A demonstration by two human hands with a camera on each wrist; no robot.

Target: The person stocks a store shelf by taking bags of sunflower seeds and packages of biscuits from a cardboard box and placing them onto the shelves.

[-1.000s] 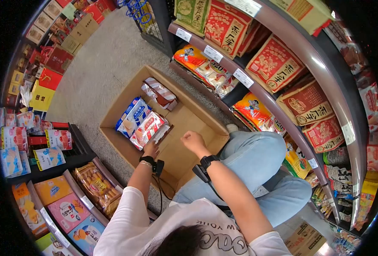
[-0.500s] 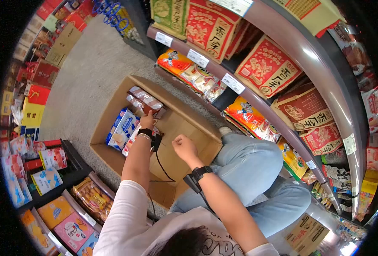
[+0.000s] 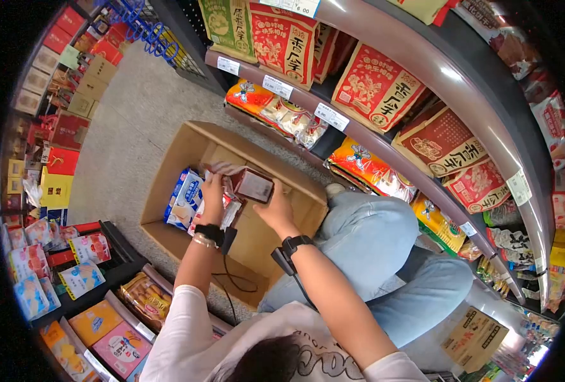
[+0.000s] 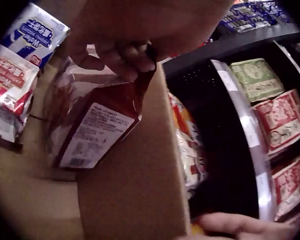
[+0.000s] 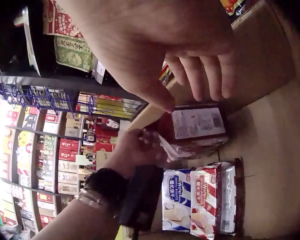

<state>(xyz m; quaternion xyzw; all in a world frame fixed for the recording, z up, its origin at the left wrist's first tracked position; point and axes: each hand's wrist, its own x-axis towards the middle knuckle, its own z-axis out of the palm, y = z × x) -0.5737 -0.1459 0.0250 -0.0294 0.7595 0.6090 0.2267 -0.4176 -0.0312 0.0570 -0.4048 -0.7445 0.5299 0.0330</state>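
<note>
A dark red packet (image 3: 254,186) with a white label and a pale striped side is tipped up inside the cardboard box (image 3: 266,153). My left hand (image 3: 214,194) grips one end of it; in the left wrist view the fingers curl over the packet's (image 4: 97,130) top edge. Beside its other end is my right hand (image 3: 278,209). In the right wrist view that hand (image 5: 190,55) has its fingers extended and spread from the thumb, close over the packet. A blue and white wafer packet (image 5: 176,200) and a red and white one (image 5: 204,200) lie side by side in the box.
Shelves with red paper bags (image 3: 378,86) and orange snack bags (image 3: 365,169) run along the right. Boxed biscuits (image 3: 120,347) line a low shelf at the left. A bent knee (image 3: 371,229) stands against the box, and a cable (image 3: 235,280) hangs over its near side.
My left hand reached forward to the striped packet at the box's far end, took hold of it and tilted it up nearer. My right hand moved in beside it. The head view shifted.
</note>
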